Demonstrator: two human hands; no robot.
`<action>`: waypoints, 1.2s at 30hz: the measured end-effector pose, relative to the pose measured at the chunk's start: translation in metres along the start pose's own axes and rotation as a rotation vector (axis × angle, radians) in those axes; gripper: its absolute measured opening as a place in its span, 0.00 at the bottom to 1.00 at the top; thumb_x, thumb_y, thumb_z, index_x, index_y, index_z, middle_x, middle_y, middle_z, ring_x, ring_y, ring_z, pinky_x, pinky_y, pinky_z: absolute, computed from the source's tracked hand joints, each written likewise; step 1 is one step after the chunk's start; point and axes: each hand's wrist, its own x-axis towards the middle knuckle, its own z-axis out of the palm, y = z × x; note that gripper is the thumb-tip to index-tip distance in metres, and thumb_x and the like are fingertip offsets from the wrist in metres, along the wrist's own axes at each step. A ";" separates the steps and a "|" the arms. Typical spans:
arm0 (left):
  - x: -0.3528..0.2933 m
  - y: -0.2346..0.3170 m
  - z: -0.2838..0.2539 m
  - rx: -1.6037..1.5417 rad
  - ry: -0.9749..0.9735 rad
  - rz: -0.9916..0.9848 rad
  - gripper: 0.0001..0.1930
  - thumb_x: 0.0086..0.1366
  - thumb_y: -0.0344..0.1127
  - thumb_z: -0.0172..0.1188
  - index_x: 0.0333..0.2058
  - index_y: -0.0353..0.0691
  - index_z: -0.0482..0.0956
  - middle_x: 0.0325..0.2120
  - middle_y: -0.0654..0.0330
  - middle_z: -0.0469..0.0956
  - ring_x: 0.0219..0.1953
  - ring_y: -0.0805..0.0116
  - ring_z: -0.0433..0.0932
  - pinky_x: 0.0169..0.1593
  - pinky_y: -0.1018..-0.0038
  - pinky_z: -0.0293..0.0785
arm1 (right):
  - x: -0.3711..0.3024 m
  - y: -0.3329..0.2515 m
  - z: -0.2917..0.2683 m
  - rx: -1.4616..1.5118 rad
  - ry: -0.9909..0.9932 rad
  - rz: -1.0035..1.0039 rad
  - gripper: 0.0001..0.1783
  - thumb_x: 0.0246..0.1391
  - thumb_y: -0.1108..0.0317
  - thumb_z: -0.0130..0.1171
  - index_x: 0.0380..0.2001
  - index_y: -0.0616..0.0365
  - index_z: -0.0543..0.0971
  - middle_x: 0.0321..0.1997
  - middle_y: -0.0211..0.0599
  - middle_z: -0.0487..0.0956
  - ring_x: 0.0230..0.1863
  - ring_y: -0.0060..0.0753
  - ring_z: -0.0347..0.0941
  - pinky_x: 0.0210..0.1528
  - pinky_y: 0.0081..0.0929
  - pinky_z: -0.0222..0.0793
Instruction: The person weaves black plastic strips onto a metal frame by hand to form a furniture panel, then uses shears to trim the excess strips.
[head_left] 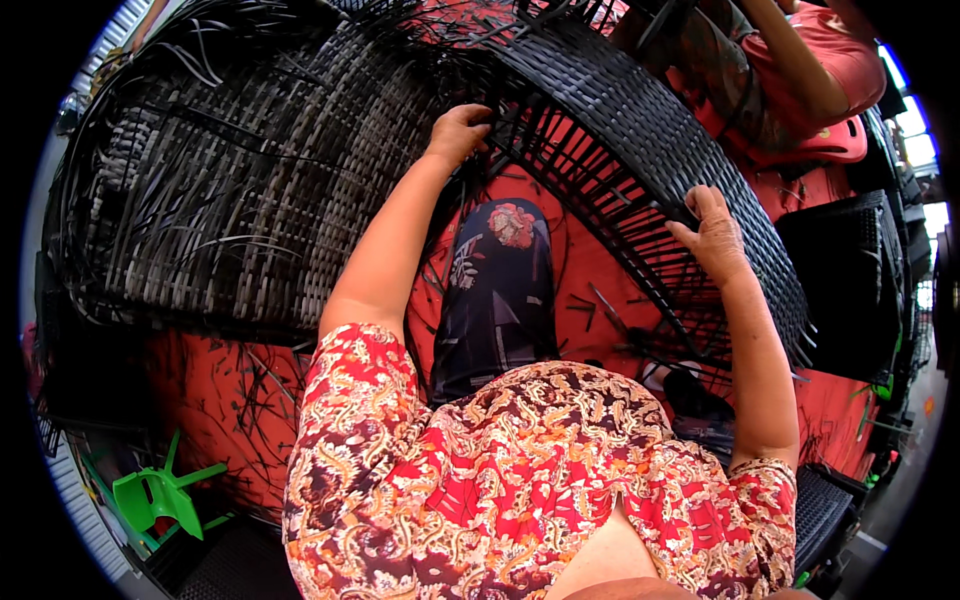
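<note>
The far band seems woven, near ribs left bare, left hand and right hand fingers half-curled, any hold unclear

A red floor sheet spreads below, with a green seat at lower left, grey ground at far right and bright windows at upper right

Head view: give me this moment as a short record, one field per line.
Left hand: fingers curled, beside the black-grey woven panel; contact unclear
Right hand: at the curved black woven band; grip unclear
Underfoot: red floor covering, loose dark strands scattered on it
Lower left: green plastic seat
Upper right: another person's arm
</note>
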 end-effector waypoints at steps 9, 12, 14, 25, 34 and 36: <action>0.043 -0.040 0.019 -0.038 -0.200 0.098 0.09 0.57 0.32 0.61 0.37 0.41 0.79 0.22 0.67 0.76 0.19 0.80 0.71 0.23 0.82 0.68 | -0.010 0.004 -0.003 0.014 -0.036 0.050 0.21 0.40 0.61 0.65 0.35 0.53 0.67 0.36 0.40 0.69 0.37 0.50 0.70 0.38 0.40 0.65; 0.037 -0.010 0.006 0.234 -0.184 0.204 0.07 0.56 0.33 0.62 0.33 0.41 0.79 0.23 0.66 0.76 0.21 0.78 0.70 0.25 0.80 0.69 | -0.015 0.005 -0.005 0.007 -0.062 0.071 0.21 0.40 0.60 0.65 0.35 0.52 0.66 0.37 0.40 0.69 0.39 0.50 0.70 0.39 0.40 0.65; 0.044 0.002 -0.012 0.361 -0.136 0.365 0.07 0.55 0.34 0.63 0.31 0.39 0.79 0.25 0.63 0.77 0.24 0.74 0.73 0.28 0.77 0.71 | -0.015 0.008 -0.005 0.003 -0.068 0.064 0.21 0.40 0.61 0.65 0.35 0.51 0.66 0.38 0.39 0.68 0.39 0.50 0.70 0.39 0.40 0.66; 0.051 0.097 -0.070 0.759 -0.180 0.757 0.07 0.57 0.34 0.60 0.31 0.37 0.77 0.25 0.61 0.75 0.29 0.69 0.73 0.35 0.76 0.70 | -0.015 0.009 -0.004 -0.005 -0.036 0.016 0.22 0.40 0.61 0.65 0.36 0.52 0.67 0.38 0.39 0.68 0.39 0.48 0.70 0.40 0.39 0.66; 0.063 0.089 -0.055 1.007 0.015 0.883 0.08 0.59 0.43 0.55 0.32 0.47 0.76 0.31 0.59 0.75 0.34 0.54 0.75 0.37 0.65 0.71 | -0.019 0.006 -0.002 0.027 -0.006 0.076 0.23 0.38 0.60 0.67 0.35 0.52 0.68 0.38 0.37 0.68 0.37 0.45 0.71 0.38 0.37 0.66; 0.062 0.085 -0.067 1.045 0.071 0.885 0.08 0.59 0.43 0.55 0.32 0.46 0.76 0.31 0.59 0.75 0.34 0.54 0.75 0.36 0.65 0.72 | -0.015 0.000 -0.005 0.057 -0.025 0.074 0.23 0.38 0.58 0.67 0.35 0.52 0.68 0.38 0.37 0.69 0.37 0.44 0.71 0.38 0.37 0.66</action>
